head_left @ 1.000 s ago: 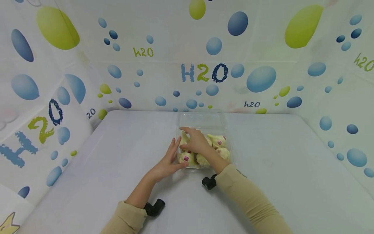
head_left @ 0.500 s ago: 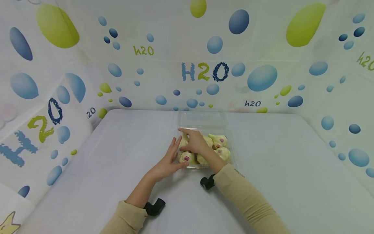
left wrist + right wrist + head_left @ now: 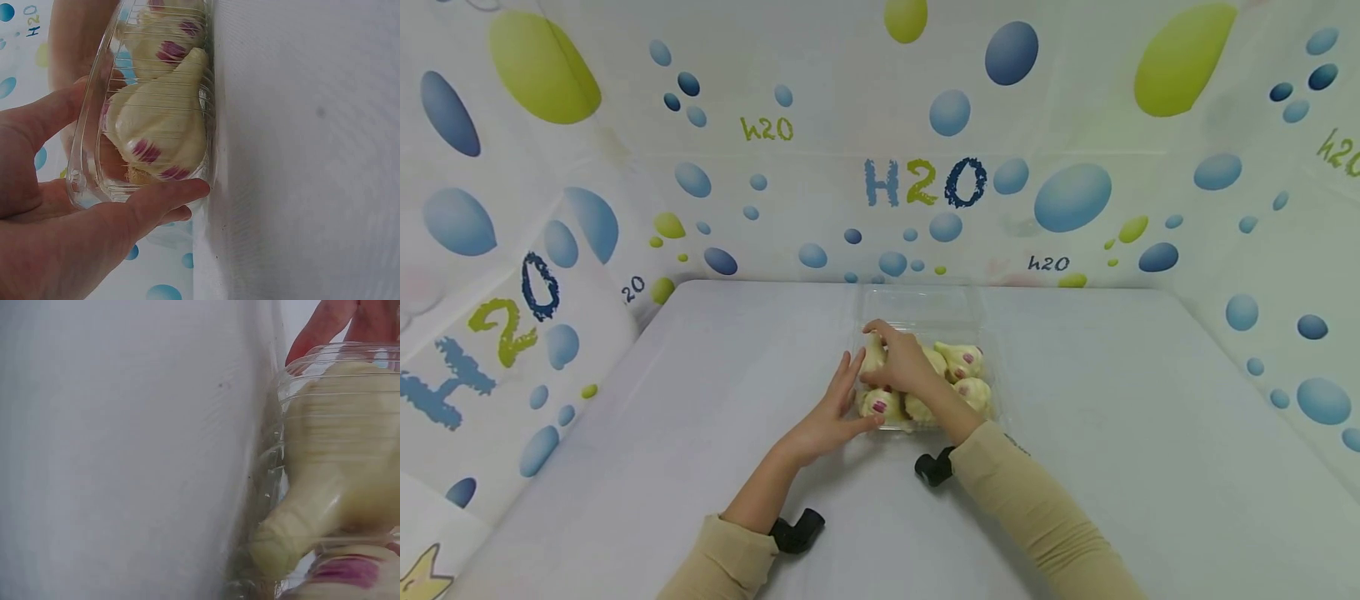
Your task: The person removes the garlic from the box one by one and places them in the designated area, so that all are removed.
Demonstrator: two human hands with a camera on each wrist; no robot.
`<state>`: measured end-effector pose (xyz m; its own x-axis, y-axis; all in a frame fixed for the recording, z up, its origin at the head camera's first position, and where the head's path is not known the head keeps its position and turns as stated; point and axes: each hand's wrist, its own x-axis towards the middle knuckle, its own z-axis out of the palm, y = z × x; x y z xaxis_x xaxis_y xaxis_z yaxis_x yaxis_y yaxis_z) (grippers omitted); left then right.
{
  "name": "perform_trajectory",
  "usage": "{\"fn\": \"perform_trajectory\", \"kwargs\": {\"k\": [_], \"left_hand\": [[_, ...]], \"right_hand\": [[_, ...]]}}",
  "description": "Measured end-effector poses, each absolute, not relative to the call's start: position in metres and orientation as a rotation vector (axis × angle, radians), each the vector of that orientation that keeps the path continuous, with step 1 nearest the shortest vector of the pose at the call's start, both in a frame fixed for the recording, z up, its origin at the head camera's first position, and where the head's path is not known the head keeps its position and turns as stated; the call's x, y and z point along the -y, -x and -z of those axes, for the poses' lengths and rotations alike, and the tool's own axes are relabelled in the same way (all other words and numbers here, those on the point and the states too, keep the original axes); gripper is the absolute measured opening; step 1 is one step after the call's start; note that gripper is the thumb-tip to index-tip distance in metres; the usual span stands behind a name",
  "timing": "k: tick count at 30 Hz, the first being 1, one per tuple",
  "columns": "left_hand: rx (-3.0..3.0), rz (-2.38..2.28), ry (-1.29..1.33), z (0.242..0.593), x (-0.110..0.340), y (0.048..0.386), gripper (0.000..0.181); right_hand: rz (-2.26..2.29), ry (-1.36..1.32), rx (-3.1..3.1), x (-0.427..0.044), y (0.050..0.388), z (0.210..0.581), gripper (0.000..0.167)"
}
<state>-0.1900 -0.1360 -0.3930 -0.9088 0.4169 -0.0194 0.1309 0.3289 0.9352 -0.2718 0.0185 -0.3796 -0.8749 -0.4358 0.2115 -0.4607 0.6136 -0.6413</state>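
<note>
White backdrop [image 3: 820, 62] with blue and green drops and H2O lettering runs round the far, left and right sides; white table [image 3: 1097, 425] below it. Two arms in beige sleeves come in from the near side, right arm crossing over the box. Clear plastic clamshell box [image 3: 80, 144] sits mid-table, lid [image 3: 921, 306] folded back on the far side. Main risk, my read: walls look thin and light, so a one-sided push from the right hand could slide or skew the box if the left hand slackens. Tight packing is the other one: a stem catching a neighbour or the rim could drag things out of line. Left hand [image 3: 829, 425] cups the near left corner: thumb on the near rim, other fingers extended along the left wall, bracing it and not clenched. Right hand [image 3: 904, 362] is palm down over the far row, index arched on the far side, thumb on the near side, grasping the far-left garlic bulb [image 3: 872, 357], which is inside the box. Grip force, can't tell. Near-left garlic bulb [image 3: 880, 404] and far-right garlic bulb [image 3: 961, 361] show purple patches; far-middle one is partly behind the hand.
</note>
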Motion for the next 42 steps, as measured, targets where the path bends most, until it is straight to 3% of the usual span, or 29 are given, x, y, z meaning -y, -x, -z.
{"fn": "perform_trajectory", "kwargs": {"k": [18, 42], "left_hand": [[-2.352, -1.612, -0.475, 0.392, 0.136, 0.189, 0.091], [-2.377, -1.607, -0.458, 0.393, 0.135, 0.189, 0.092]], "right_hand": [[-1.564, -0.638, 2.565, -0.034, 0.264, 0.365, 0.061], [-1.648, -0.556, 2.509, -0.077, 0.252, 0.347, 0.067]]}}
